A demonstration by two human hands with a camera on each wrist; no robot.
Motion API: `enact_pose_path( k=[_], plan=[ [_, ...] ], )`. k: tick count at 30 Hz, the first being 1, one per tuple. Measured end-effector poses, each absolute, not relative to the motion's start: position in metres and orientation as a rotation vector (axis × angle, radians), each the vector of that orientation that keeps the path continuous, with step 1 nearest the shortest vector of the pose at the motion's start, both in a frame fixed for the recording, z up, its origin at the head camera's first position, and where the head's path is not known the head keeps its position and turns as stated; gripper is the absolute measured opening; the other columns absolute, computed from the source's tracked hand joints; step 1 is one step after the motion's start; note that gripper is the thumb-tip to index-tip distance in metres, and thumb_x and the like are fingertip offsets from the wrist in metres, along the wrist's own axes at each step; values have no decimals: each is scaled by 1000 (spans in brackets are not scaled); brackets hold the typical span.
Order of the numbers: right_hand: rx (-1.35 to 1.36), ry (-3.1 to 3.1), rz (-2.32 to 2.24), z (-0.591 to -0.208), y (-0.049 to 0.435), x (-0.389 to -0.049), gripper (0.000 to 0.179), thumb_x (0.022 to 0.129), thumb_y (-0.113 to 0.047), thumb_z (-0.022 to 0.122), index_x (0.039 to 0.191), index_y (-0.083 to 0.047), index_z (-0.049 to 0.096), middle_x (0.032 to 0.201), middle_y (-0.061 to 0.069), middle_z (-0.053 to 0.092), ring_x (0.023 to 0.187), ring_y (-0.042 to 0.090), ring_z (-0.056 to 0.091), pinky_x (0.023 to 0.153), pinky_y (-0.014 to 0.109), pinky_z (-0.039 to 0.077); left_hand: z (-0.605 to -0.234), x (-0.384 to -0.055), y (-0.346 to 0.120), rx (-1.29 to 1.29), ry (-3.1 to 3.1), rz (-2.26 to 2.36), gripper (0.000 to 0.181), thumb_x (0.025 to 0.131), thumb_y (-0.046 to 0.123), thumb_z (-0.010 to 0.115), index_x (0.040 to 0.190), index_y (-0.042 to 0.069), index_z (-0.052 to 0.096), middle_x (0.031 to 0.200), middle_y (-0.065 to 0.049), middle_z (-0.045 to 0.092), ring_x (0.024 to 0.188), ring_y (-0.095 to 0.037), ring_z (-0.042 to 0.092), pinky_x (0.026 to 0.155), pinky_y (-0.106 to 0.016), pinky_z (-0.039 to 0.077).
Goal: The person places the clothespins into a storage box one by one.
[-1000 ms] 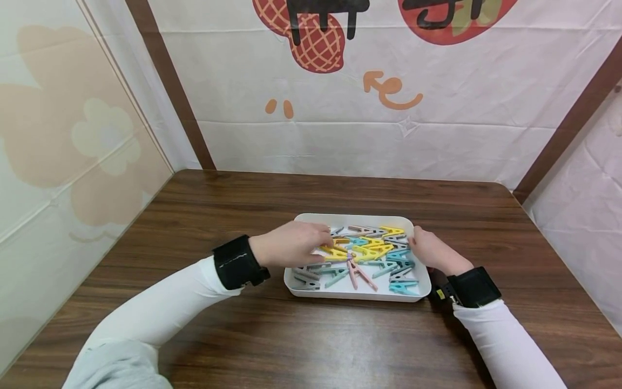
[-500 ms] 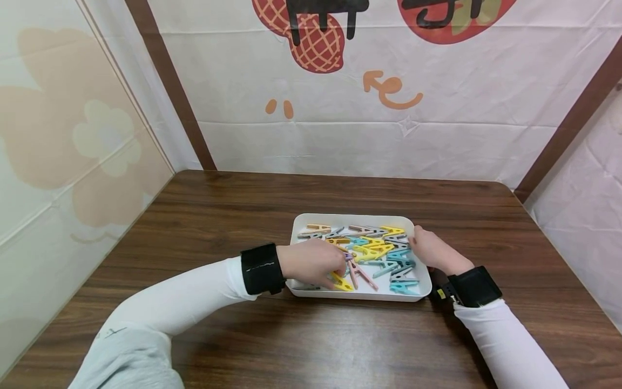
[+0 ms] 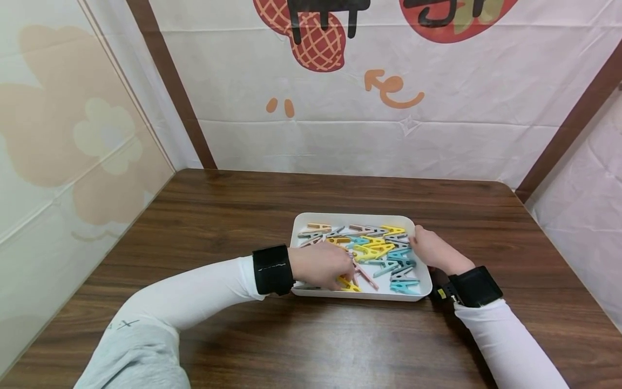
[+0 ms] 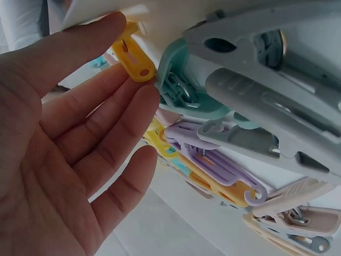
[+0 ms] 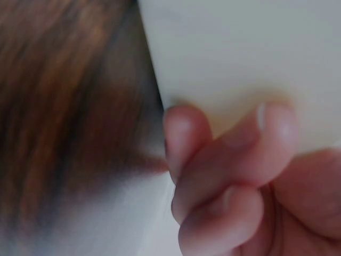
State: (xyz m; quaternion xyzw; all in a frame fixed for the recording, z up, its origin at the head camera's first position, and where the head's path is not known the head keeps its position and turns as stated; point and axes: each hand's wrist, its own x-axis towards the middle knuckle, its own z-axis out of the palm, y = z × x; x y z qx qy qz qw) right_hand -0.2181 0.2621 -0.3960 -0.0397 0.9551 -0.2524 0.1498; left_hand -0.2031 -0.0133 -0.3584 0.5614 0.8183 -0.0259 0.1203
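A white tray (image 3: pixel 384 296) holds several clothespins in yellow, teal, grey, pink and other colours. My left hand (image 3: pixel 324 263) is over the tray's front left part. Its thumb and fingers pinch a yellow clothespin (image 4: pixel 136 57), which lies low by the front wall in the head view. Beside the fingertips in the left wrist view are a teal clothespin (image 4: pixel 184 88), a grey clothespin (image 4: pixel 266 101) and a purple clothespin (image 4: pixel 213 160). My right hand (image 3: pixel 434 251) grips the tray's right edge, with curled fingers (image 5: pixel 234 144) against the white outer wall.
The tray stands on a dark wood-grain table (image 3: pixel 233 210). A printed white sheet (image 3: pixel 311 146) hangs behind the table's far edge, and another sheet (image 3: pixel 58 162) hangs along the left side.
My left hand has moved right and toward the front of the tray, bringing a yellow clothespin with it. The right hand and the tray have stayed put.
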Motion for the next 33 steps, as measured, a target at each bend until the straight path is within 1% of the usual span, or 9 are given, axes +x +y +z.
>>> enact_pose_path(
  k=[4, 6, 13, 16, 22, 26, 29, 31, 33],
  plan=[
    [-117, 2747, -727, -396, 262, -218, 43, 106, -14, 34, 135, 16, 24, 93, 21, 50, 54, 22, 49, 47, 32, 43, -360, -204, -14, 1642, 2385, -71, 19, 89, 23, 72, 107, 16, 74, 99, 7, 67, 88, -5, 54, 83, -21, 42],
    [-119, 2750, -728, -396, 262, -218, 43, 106, -14, 34, 134, 16, 25, 93, 21, 50, 55, 22, 49, 47, 32, 43, -361, -204, -14, 1637, 2386, -57, 19, 90, 24, 72, 107, 17, 74, 100, 7, 67, 89, -5, 54, 83, -22, 43],
    [-112, 2745, -743, -396, 262, -218, 43, 106, -15, 34, 135, 15, 25, 101, 24, 51, 62, 23, 52, 49, 33, 44, -358, -204, -25, 1619, 2428, 17, 19, 89, 28, 73, 103, 15, 74, 98, 5, 68, 86, -5, 57, 77, -22, 44],
    [-107, 2743, -740, -396, 262, -218, 43, 106, -15, 34, 135, 15, 25, 103, 25, 50, 64, 24, 52, 50, 34, 45, -355, -203, -35, 1594, 2456, 52, 18, 90, 29, 71, 101, 15, 73, 97, 5, 67, 84, -7, 57, 74, -24, 45],
    [-110, 2747, -726, -397, 260, -219, 44, 106, -15, 34, 136, 16, 24, 104, 25, 50, 68, 24, 53, 51, 34, 45, -347, -202, -64, 1492, 2565, 163, 24, 92, 31, 67, 109, 14, 72, 105, 3, 67, 94, -9, 59, 79, -28, 47],
    [-125, 2732, -739, -396, 263, -218, 50, 106, -18, 33, 139, 16, 22, 107, 27, 49, 63, 23, 52, 51, 34, 45, -346, -205, -88, 1418, 2685, 238, 27, 92, 31, 68, 111, 12, 72, 106, 1, 67, 92, -11, 60, 76, -29, 49],
    [-140, 2727, -750, -393, 267, -217, 53, 107, -24, 32, 141, 17, 23, 99, 23, 53, 55, 22, 52, 49, 34, 45, -346, -209, -106, 1353, 2803, 281, 29, 92, 30, 68, 113, 10, 70, 107, -2, 66, 85, -12, 60, 71, -30, 49],
    [-147, 2746, -740, -387, 270, -216, 54, 107, -28, 31, 140, 15, 28, 88, 19, 55, 52, 21, 52, 48, 33, 44, -346, -214, -117, 1308, 2892, 283, 32, 92, 30, 68, 115, 8, 69, 110, -4, 65, 87, -14, 61, 71, -31, 50],
    [-159, 2803, -697, -379, 272, -216, 52, 107, -31, 31, 134, 13, 37, 76, 13, 55, 49, 20, 53, 49, 33, 44, -344, -219, -126, 1266, 2982, 248, 36, 92, 32, 67, 119, 7, 66, 113, -7, 64, 91, -18, 61, 72, -34, 51]
  ],
)
